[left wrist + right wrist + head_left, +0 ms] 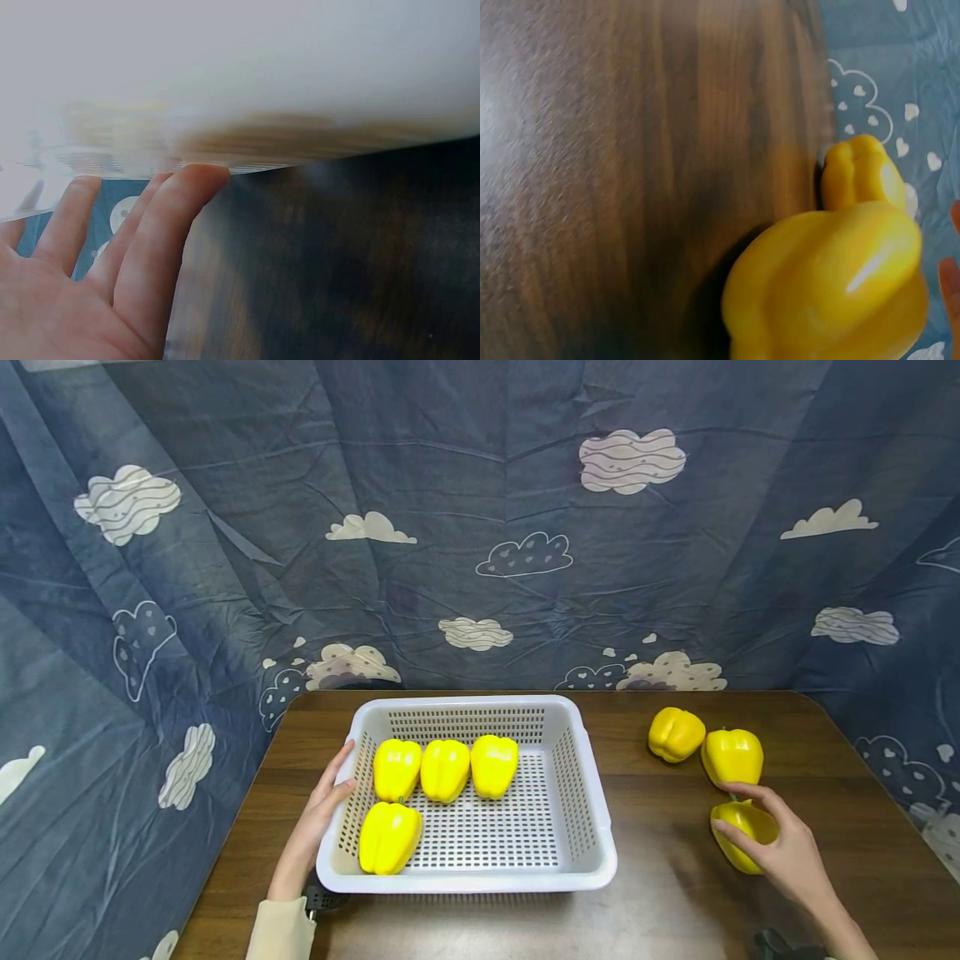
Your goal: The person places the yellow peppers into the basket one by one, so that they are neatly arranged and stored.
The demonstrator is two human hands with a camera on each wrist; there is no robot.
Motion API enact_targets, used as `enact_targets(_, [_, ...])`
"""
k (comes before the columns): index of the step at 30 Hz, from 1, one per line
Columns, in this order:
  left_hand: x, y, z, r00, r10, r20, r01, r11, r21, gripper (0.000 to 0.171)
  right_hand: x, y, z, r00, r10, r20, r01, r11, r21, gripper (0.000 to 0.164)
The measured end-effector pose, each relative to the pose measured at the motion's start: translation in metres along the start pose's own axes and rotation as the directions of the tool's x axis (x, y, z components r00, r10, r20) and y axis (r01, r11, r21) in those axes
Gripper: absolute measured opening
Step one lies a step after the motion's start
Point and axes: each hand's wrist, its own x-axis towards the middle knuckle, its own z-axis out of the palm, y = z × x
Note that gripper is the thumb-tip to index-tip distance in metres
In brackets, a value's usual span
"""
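My left hand (315,818) rests at the left side of a white plastic basket (467,884), its fingers stretched along the rim. In the left wrist view the fingers (154,247) extend up to the basket's pale wall (262,67). Inside the basket lie several yellow bell peppers (446,772), mostly along the left and back. At the right, my right hand (791,852) is spread over another yellow bell pepper (742,856), thumb and fingers apart at its upper side. The right wrist view shows this bell pepper (829,289) large, with fingertips (950,289) standing off to its right.
Two more yellow bell peppers, one at the back (676,735) and one just beyond the right hand (732,757), lie on the brown wooden table (637,893). A dark blue cloth (450,485) with cloud prints hangs behind the table and around its sides.
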Motion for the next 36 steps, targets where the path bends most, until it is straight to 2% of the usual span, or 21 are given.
enact_targets(5, [0.0, 0.0, 0.0, 1.0, -0.005, -0.001, 0.005, 1.0, 0.009, 0.059, -0.003, 0.008, -0.004, 1.0, 0.026, -0.014, -0.026, 0.999, -0.019, 0.05])
enact_targets(11, [0.001, 0.0, 0.0, 1.0, -0.006, -0.002, 0.006, 1.0, 0.016, 0.059, -0.006, 0.018, -0.009, 0.999, 0.04, 0.013, -0.038, 0.997, -0.072, 0.053])
enact_targets(16, [0.001, 0.001, 0.0, 1.0, -0.001, 0.001, 0.001, 1.0, 0.009, 0.059, -0.007, 0.029, -0.011, 0.998, 0.034, 0.049, -0.031, 0.997, -0.065, 0.058])
enact_targets(21, [0.001, 0.001, 0.0, 1.0, -0.009, -0.004, 0.009, 1.0, 0.004, 0.059, -0.008, 0.037, -0.009, 0.997, -0.008, 0.081, 0.014, 0.997, -0.071, 0.063])
enact_targets(26, [0.001, 0.0, -0.001, 1.0, -0.016, -0.003, 0.016, 1.0, -0.001, 0.059, -0.009, 0.039, -0.005, 0.994, -0.041, 0.101, 0.05, 0.994, -0.093, 0.068])
enact_targets(36, [0.001, 0.0, 0.0, 1.0, -0.024, -0.006, 0.024, 1.0, -0.007, 0.058, -0.009, 0.034, -0.003, 0.983, -0.021, 0.182, 0.043, 0.992, -0.115, 0.08])
